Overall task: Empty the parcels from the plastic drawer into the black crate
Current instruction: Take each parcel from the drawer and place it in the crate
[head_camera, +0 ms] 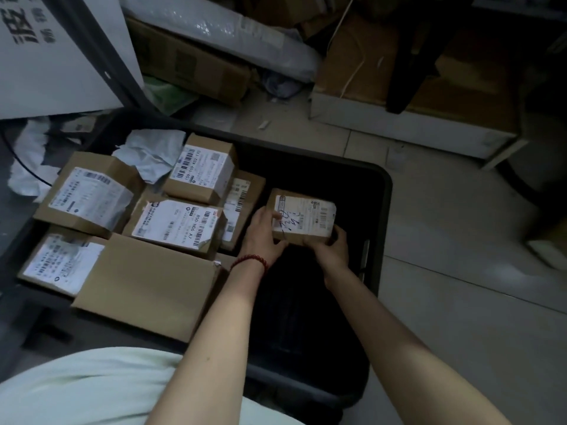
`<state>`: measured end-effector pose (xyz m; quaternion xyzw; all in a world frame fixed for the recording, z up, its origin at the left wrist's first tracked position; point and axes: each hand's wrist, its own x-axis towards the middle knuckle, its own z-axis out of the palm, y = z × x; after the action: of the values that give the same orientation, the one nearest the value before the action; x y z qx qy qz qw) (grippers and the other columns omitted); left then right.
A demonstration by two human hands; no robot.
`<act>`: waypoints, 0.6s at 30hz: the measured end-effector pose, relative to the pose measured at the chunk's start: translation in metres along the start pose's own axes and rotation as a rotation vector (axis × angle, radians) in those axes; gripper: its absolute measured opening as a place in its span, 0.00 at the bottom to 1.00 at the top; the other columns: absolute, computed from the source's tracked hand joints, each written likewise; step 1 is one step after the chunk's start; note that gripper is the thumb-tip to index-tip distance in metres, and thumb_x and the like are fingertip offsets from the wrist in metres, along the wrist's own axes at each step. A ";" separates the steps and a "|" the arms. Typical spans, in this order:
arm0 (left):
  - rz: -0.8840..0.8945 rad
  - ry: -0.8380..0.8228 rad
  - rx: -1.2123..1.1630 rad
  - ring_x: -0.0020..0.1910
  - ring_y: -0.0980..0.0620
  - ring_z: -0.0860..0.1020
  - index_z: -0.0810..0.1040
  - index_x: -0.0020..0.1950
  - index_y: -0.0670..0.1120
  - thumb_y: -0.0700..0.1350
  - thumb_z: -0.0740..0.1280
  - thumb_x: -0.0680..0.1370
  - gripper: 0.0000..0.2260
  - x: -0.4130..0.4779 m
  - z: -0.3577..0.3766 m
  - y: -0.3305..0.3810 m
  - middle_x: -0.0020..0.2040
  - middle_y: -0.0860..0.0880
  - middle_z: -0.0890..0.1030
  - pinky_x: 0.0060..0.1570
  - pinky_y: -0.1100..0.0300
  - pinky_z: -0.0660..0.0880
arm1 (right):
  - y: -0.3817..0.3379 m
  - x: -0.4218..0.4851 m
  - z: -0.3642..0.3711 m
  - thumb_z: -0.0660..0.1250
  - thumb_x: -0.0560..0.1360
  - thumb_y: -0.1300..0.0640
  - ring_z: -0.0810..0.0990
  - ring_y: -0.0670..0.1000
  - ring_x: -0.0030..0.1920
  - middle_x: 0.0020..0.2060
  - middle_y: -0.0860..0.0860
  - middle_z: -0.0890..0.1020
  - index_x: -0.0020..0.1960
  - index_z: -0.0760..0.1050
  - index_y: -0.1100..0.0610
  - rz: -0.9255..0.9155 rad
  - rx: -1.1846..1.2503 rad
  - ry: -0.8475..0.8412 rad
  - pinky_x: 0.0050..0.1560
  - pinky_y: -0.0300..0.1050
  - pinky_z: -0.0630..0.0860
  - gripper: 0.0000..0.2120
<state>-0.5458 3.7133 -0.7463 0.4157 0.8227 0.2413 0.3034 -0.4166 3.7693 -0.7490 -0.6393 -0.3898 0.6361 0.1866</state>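
A small cardboard parcel (302, 216) with a white shipping label is held over the black crate (382, 207). My left hand (262, 237), with a red bead bracelet at the wrist, grips its left side. My right hand (331, 248) grips its near right corner from below. Several other labelled cardboard parcels (196, 173) fill the left half of the crate, along with a large plain box (147, 283) and a white plastic mailer (150, 154). The crate's right half is dark and its floor is hard to make out. The plastic drawer is not in view.
A white sign board (61, 56) leans at the upper left. Cardboard boxes (190, 62) and a roll of bubble wrap (221, 29) lie behind the crate. A low white-edged box (408, 118) stands at the back right. Tiled floor (460, 240) stretches to the right.
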 end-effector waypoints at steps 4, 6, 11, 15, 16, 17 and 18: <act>-0.032 0.011 0.025 0.74 0.46 0.59 0.66 0.70 0.45 0.43 0.69 0.76 0.24 0.009 0.004 0.002 0.75 0.44 0.58 0.71 0.57 0.59 | -0.007 0.011 0.004 0.75 0.69 0.60 0.74 0.54 0.64 0.67 0.55 0.73 0.74 0.62 0.50 -0.065 -0.086 0.002 0.61 0.48 0.75 0.38; 0.009 -0.022 0.075 0.72 0.43 0.61 0.64 0.72 0.44 0.46 0.68 0.76 0.26 0.010 0.006 0.004 0.73 0.45 0.61 0.71 0.52 0.61 | -0.008 0.017 0.006 0.76 0.69 0.60 0.75 0.53 0.63 0.66 0.55 0.74 0.73 0.62 0.50 -0.079 -0.115 0.008 0.57 0.44 0.75 0.37; -0.010 -0.136 0.338 0.77 0.43 0.42 0.51 0.78 0.48 0.57 0.60 0.79 0.32 0.006 0.007 0.001 0.79 0.47 0.49 0.73 0.47 0.53 | -0.004 0.022 0.007 0.74 0.72 0.59 0.76 0.52 0.62 0.66 0.54 0.75 0.75 0.60 0.51 -0.055 -0.170 -0.071 0.56 0.41 0.74 0.36; 0.011 -0.122 0.703 0.77 0.46 0.40 0.46 0.79 0.50 0.59 0.53 0.81 0.30 0.000 0.000 0.002 0.79 0.48 0.45 0.74 0.48 0.46 | -0.004 0.017 0.003 0.70 0.75 0.52 0.75 0.52 0.64 0.67 0.52 0.74 0.76 0.59 0.50 -0.078 -0.278 -0.120 0.56 0.41 0.71 0.33; 0.013 -0.107 0.710 0.77 0.47 0.41 0.48 0.79 0.50 0.59 0.52 0.81 0.29 -0.002 -0.001 0.004 0.79 0.48 0.48 0.74 0.48 0.46 | -0.005 0.015 0.002 0.69 0.76 0.51 0.74 0.53 0.65 0.68 0.52 0.73 0.76 0.58 0.50 -0.085 -0.304 -0.132 0.57 0.41 0.70 0.33; 0.019 -0.082 0.712 0.78 0.48 0.44 0.50 0.79 0.50 0.58 0.52 0.81 0.29 -0.005 -0.003 0.007 0.79 0.49 0.51 0.74 0.48 0.47 | -0.007 0.011 0.002 0.67 0.77 0.50 0.73 0.53 0.66 0.69 0.52 0.72 0.77 0.57 0.50 -0.101 -0.341 -0.145 0.57 0.41 0.69 0.33; 0.028 -0.046 0.710 0.77 0.48 0.47 0.52 0.78 0.50 0.58 0.53 0.81 0.28 -0.008 -0.006 0.010 0.79 0.49 0.54 0.74 0.48 0.49 | -0.010 0.008 0.002 0.66 0.78 0.49 0.71 0.54 0.67 0.70 0.53 0.71 0.77 0.56 0.51 -0.132 -0.390 -0.151 0.57 0.42 0.68 0.32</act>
<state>-0.5406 3.7108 -0.7333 0.5120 0.8423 -0.0652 0.1552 -0.4220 3.7807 -0.7470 -0.5869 -0.5592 0.5813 0.0708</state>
